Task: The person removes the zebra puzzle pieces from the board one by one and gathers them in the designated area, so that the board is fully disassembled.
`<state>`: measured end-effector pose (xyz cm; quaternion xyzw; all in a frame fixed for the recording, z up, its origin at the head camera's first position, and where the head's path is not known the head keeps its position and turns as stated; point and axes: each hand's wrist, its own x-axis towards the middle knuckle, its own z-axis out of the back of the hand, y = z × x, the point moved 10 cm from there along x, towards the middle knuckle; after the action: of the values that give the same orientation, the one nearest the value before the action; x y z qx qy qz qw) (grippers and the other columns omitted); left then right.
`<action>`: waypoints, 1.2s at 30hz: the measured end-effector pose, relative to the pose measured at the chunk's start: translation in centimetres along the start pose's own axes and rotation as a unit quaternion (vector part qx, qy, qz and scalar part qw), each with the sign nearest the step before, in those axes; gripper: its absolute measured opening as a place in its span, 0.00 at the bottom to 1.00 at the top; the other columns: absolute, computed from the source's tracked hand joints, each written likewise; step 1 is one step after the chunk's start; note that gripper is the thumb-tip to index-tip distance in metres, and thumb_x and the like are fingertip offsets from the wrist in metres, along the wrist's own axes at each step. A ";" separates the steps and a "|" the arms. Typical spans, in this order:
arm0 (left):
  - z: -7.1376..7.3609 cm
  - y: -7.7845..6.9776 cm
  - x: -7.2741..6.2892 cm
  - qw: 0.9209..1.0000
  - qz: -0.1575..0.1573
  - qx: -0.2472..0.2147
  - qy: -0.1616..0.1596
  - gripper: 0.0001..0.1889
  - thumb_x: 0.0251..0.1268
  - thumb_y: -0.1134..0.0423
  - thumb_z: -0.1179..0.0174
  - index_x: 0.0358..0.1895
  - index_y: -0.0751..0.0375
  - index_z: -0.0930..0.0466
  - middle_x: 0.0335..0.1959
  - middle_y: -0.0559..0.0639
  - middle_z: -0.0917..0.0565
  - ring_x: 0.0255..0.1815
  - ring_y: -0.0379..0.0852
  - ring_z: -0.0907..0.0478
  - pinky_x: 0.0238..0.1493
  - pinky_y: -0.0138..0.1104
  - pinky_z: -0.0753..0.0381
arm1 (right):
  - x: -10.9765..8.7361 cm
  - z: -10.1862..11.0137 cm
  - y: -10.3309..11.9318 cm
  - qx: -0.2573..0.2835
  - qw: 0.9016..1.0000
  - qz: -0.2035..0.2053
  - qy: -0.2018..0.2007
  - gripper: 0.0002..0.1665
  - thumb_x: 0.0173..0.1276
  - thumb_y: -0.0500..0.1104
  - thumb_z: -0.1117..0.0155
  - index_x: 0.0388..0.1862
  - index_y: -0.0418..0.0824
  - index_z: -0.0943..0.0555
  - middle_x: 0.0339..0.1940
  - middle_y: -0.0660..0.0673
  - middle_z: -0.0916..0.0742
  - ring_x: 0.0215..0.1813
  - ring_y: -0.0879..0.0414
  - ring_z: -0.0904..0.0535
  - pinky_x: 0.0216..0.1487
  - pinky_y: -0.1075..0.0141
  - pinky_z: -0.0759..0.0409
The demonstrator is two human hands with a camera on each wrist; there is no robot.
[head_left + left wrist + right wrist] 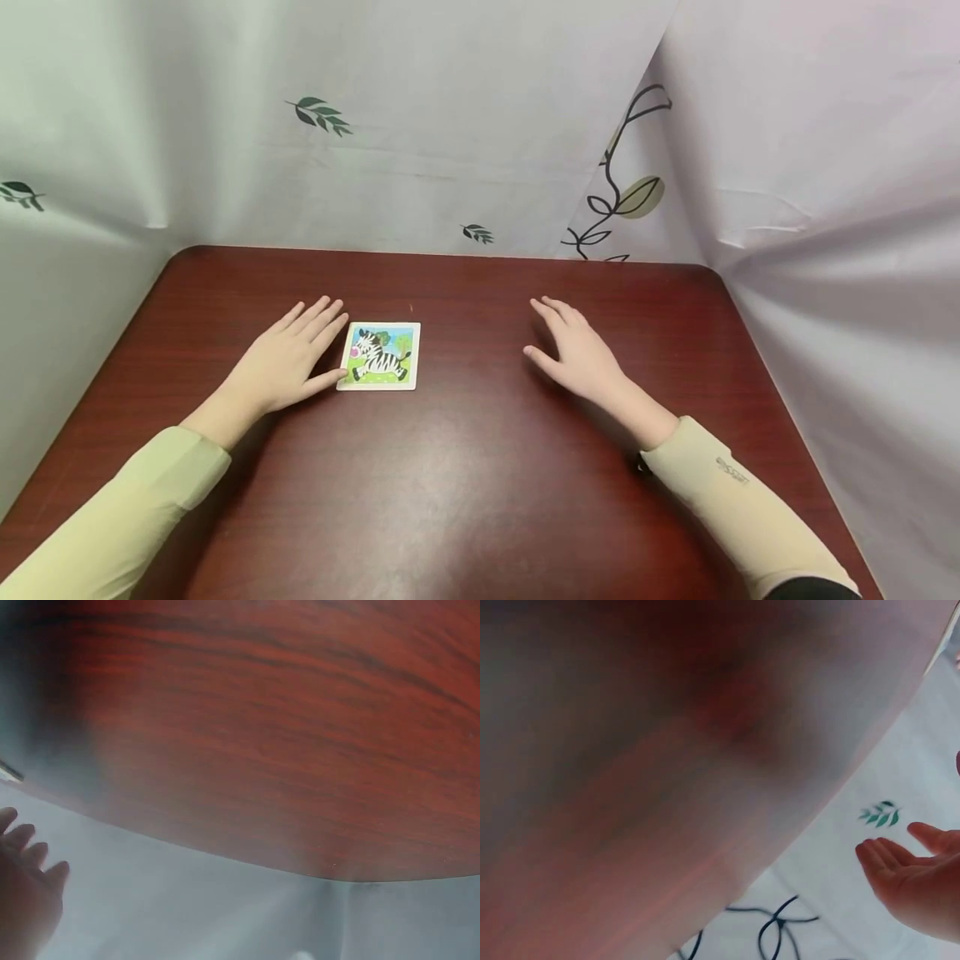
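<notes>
A small square zebra picture puzzle with a white border lies flat on the dark red wooden table, left of centre. My left hand is just to its left with the fingers straight and spread, the thumb tip right at the puzzle's left edge. In the left wrist view, the fingers of that hand show at the lower left. My right hand is apart from the puzzle, over the table's right half, fingers relaxed and holding nothing. The right wrist view shows this hand at the lower right.
White fabric with printed leaves hangs behind the table and along both sides. The table's far edge, with rounded corners, runs a little beyond the fingertips. Pale sleeves cover both forearms.
</notes>
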<state>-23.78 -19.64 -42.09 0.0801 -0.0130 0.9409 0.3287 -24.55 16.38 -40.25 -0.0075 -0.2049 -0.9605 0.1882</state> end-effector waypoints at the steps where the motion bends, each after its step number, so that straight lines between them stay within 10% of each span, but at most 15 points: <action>1: -0.2 0.0 0.0 1.000 -0.007 -0.003 0.004 0.46 0.67 0.41 0.34 0.79 0.70 0.33 0.81 0.66 0.33 0.84 0.65 0.39 0.83 0.60 0.38 | 0.3 -0.2 0.5 0.004 1.000 0.007 0.001 0.44 0.76 0.55 0.34 0.85 0.41 0.36 0.82 0.36 0.29 0.83 0.38 0.34 0.81 0.40 0.30; 36: -3.1 0.2 0.2 0.998 -0.042 -0.027 0.044 0.50 0.72 0.36 0.40 0.83 0.71 0.44 0.85 0.67 0.40 0.87 0.63 0.43 0.91 0.46 0.50 | 11.8 -8.3 14.4 0.203 0.967 0.113 0.103 0.18 0.72 0.35 0.29 0.59 0.34 0.14 0.51 0.40 0.10 0.52 0.52 0.13 0.54 0.74 0.14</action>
<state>-24.50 -19.46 -45.15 0.0305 -0.0208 0.9281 0.3706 -29.77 -3.33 -41.10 0.1069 -0.3730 -0.8667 0.3136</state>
